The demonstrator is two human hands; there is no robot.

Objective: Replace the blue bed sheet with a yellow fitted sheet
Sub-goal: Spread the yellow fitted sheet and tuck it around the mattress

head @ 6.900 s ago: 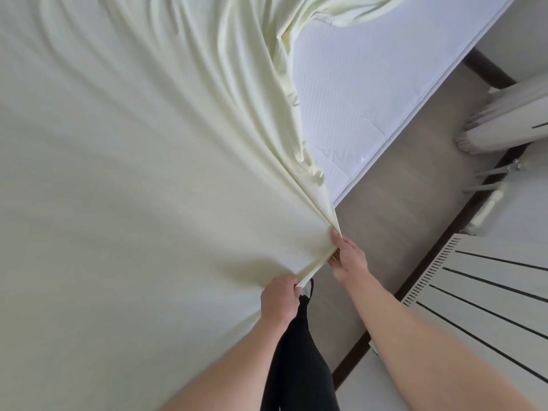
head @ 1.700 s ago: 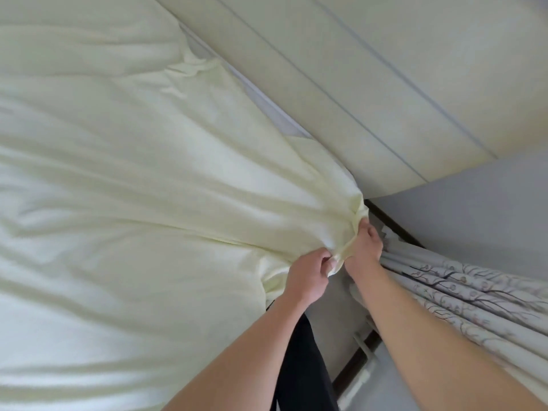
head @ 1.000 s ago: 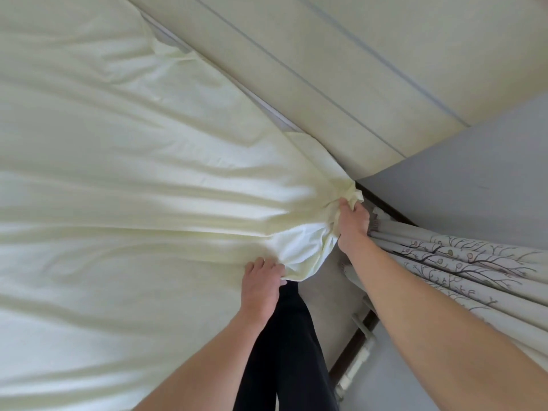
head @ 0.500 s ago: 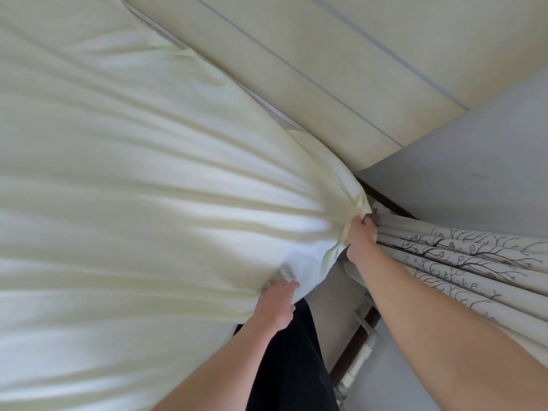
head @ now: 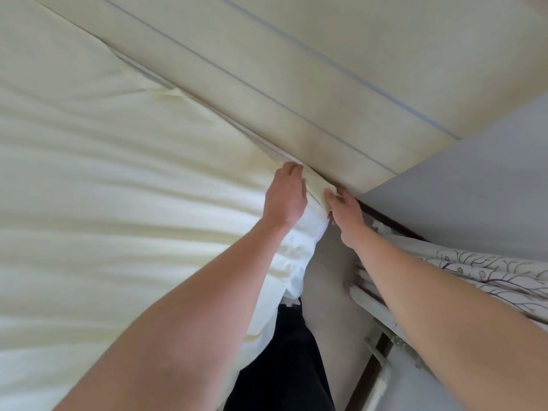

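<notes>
Your left hand (head: 285,197) is lying flat, fingers straight, on the yellow fitted sheet (head: 118,188) at the bed's far corner; your right hand (head: 345,212) is pinching its edge beside the headboard (head: 267,54).

Both your bare forearms rise from the bottom of the frame and converge just right of centre. Your left hand (head: 286,198) lies palm down, back of the hand facing up, fingers together and reaching toward the upper right; they look fairly straight, pressing flat. Your right hand (head: 345,207) sits just beside it to the right, close but apart, thumb side turned toward the left hand. Its fingertips are hidden, so whether they pinch anything cannot be told.
</notes>
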